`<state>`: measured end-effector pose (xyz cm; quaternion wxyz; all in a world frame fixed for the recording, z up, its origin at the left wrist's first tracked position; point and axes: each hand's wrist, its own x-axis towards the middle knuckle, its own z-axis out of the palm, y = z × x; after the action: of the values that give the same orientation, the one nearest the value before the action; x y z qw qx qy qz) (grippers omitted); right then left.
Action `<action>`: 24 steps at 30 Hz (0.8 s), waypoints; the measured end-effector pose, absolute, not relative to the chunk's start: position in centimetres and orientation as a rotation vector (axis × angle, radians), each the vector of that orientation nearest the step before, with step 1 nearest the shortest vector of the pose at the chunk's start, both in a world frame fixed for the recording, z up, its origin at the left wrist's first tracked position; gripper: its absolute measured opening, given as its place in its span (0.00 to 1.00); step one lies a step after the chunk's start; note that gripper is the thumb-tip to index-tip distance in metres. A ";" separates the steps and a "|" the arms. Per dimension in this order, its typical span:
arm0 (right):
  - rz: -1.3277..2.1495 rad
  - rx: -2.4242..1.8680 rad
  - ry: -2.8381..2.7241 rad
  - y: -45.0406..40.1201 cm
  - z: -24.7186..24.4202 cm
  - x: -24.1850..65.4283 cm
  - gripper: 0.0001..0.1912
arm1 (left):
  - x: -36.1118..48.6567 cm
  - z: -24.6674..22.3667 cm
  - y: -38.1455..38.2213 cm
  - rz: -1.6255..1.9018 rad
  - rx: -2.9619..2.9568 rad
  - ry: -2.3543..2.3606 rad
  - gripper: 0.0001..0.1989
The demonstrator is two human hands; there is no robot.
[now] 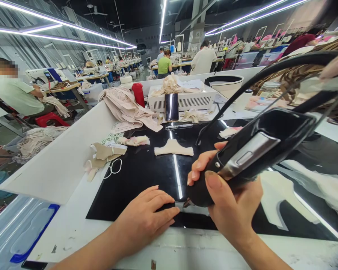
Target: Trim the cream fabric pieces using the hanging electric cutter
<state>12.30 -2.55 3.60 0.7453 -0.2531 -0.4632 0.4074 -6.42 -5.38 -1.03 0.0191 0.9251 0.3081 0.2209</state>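
Observation:
My right hand is wrapped round a bulky black hand-held tool with a silver plate on its side and a thick black cable. The tool's lower end is just above a pale, see-through strip lying near the front edge of the glossy black board. My left hand lies palm down on the board, fingers stretched out, its fingertips at the strip's left end. A dark patch shows between thumb and forefinger; what it is I cannot make out. Beyond the hands lies a cream cut fabric piece.
Cloth scraps lie on the left, below a beige fabric heap. A phone leans on a white vented box beside a red cup. White fabric pieces lie right. A white panel borders the left side.

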 end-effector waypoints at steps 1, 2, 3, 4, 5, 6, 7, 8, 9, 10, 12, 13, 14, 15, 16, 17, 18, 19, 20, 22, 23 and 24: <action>0.888 -0.557 -1.030 -2.5 3.6 12.3 0.17 | -6.4 -1.0 -5.4 0.690 2.864 0.954 0.10; 0.886 -0.557 -1.050 -2.5 3.5 12.4 0.17 | -6.5 -0.9 -5.4 0.689 2.852 0.956 0.10; 0.882 -0.556 -1.060 -2.5 3.5 12.4 0.18 | -6.4 -0.9 -5.4 0.689 2.834 0.961 0.11; 0.880 -0.558 -1.058 -2.5 3.5 12.5 0.18 | -6.4 -0.8 -5.4 0.686 2.806 0.975 0.12; 0.878 -0.562 -1.045 -2.5 3.6 12.5 0.19 | -6.4 -0.8 -5.4 0.685 2.771 0.994 0.13; 0.873 -0.567 -1.027 -2.5 3.6 12.5 0.20 | -6.3 -0.8 -5.3 0.683 2.729 1.018 0.14; 0.868 -0.571 -1.011 -2.5 3.7 12.5 0.21 | -6.1 -0.8 -5.2 0.683 2.686 1.044 0.14; 0.866 -0.575 -1.002 -2.5 3.8 12.6 0.21 | -6.0 -0.9 -5.2 0.683 2.645 1.069 0.14; 0.865 -0.577 -1.000 -2.5 3.8 12.6 0.21 | -5.8 -0.9 -5.1 0.684 2.611 1.090 0.13; 0.867 -0.577 -1.003 -2.5 3.9 12.6 0.21 | -5.6 -1.0 -5.0 0.687 2.584 1.109 0.12; 0.873 -0.573 -1.005 -2.5 3.9 12.7 0.21 | -5.3 -1.2 -4.8 0.704 2.551 1.133 0.10; 0.877 -0.571 -1.002 -2.4 3.9 12.7 0.21 | -5.2 -1.2 -4.7 0.715 2.543 1.137 0.09; 0.879 -0.568 -0.999 -2.4 3.9 12.7 0.21 | -5.1 -1.3 -4.7 0.724 2.536 1.135 0.08; 0.877 -0.566 -0.996 -2.4 3.9 12.6 0.21 | -5.0 -1.3 -4.7 0.737 2.531 1.129 0.06; 0.878 -0.566 -0.994 -2.4 3.9 12.6 0.21 | -5.0 -1.4 -4.6 0.746 2.527 1.123 0.05; 0.878 -0.568 -0.992 -2.4 3.9 12.5 0.20 | -5.0 -1.4 -4.6 0.753 2.526 1.118 0.04; 0.879 -0.569 -0.990 -2.4 3.9 12.5 0.19 | -5.0 -1.4 -4.6 0.757 2.526 1.114 0.03; 0.882 -0.567 -0.989 -2.4 4.0 12.4 0.18 | -5.0 -1.4 -4.7 0.757 2.529 1.108 0.03; 0.887 -0.563 -0.987 -2.4 4.0 12.3 0.18 | -5.0 -1.5 -4.7 0.755 2.532 1.104 0.02; 0.896 -0.548 -0.984 -2.5 4.0 12.2 0.17 | -5.0 -1.5 -4.7 0.754 2.540 1.093 0.03; 0.903 -0.540 -0.986 -2.5 4.0 12.1 0.17 | -5.0 -1.5 -4.7 0.757 2.544 1.090 0.03; 0.908 -0.533 -0.990 -2.5 4.0 12.0 0.17 | -5.0 -1.6 -4.7 0.759 2.547 1.087 0.03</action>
<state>12.04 -2.50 3.96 0.7499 -0.2437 -0.4532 0.4157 -5.00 -4.70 -1.56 0.1346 0.8789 0.3753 0.2621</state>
